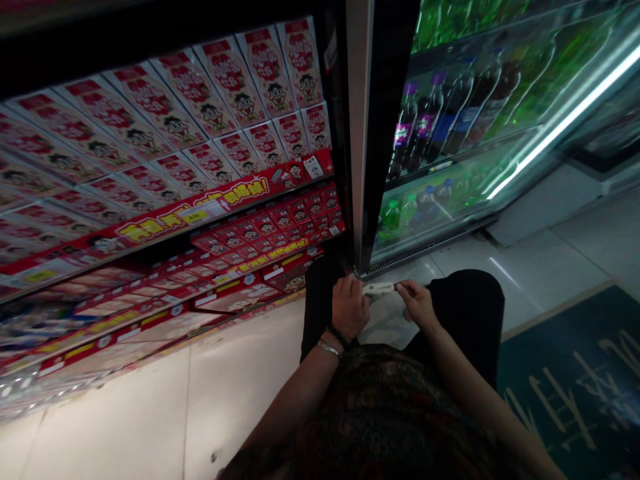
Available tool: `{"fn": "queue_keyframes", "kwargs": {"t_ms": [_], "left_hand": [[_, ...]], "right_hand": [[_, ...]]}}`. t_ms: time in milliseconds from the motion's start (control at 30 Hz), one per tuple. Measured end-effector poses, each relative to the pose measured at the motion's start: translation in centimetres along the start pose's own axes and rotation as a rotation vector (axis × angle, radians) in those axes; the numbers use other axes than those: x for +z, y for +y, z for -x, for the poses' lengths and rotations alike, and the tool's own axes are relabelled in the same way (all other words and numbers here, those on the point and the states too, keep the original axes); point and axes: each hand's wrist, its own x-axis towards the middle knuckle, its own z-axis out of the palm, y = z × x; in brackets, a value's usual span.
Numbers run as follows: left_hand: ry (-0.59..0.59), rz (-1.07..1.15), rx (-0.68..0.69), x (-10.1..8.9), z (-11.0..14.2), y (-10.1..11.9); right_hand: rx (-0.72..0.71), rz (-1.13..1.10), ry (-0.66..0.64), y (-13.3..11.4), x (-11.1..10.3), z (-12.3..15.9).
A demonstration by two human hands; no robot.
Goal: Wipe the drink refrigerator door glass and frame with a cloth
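Observation:
Low between my knees, both hands meet at a small white object (379,289), slim and blurred, whose kind I cannot make out. My left hand (349,308), with a dark bead bracelet and a silver bangle at the wrist, is closed around its left end. At the other end my right hand (417,303) pinches with thumb and finger. A small dark bit shows at those fingertips, too small to name. The left palm side is hidden from view.
Shelves of red-and-white drink cartons (240,87) stand on the left, above smaller red boxes (280,227). A lit fridge with bottles (433,120) is on the right. A dark green mat (565,373) lies on the tiled floor (230,393).

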Motion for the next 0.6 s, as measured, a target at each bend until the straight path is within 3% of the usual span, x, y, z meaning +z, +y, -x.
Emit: {"fn": "queue_keyframes", "kwargs": {"t_ms": [33,67,100,200,267,367,600], "left_hand": [[0.091,-0.002,0.022,0.1,0.0,0.2],[0.11,0.003,0.019,0.3,0.1,0.3],[0.043,0.013,-0.008,0.7,0.2,0.3],[-0.425,0.007,-0.123,2.0,0.3,-0.4],[-0.592,0.013,-0.176,2.8,0.2,-0.9],[-0.543,0.041,-0.268,3.2,-0.3,-1.2],[-0.223,0.217,-0.377,1.1,-2.0,-1.0]], "right_hand": [[0.018,-0.012,0.039,0.2,-0.1,-0.1],[0.038,-0.027,0.067,0.5,-0.1,-0.2],[0.06,-0.043,0.084,0.8,-0.1,-0.3],[0.129,-0.081,0.094,1.5,0.2,-0.6],[0.159,-0.098,0.086,1.7,0.5,-0.6],[0.171,-0.116,0.078,1.8,0.9,-0.5],[0.15,-0.127,0.147,1.3,0.8,-0.4]]}}
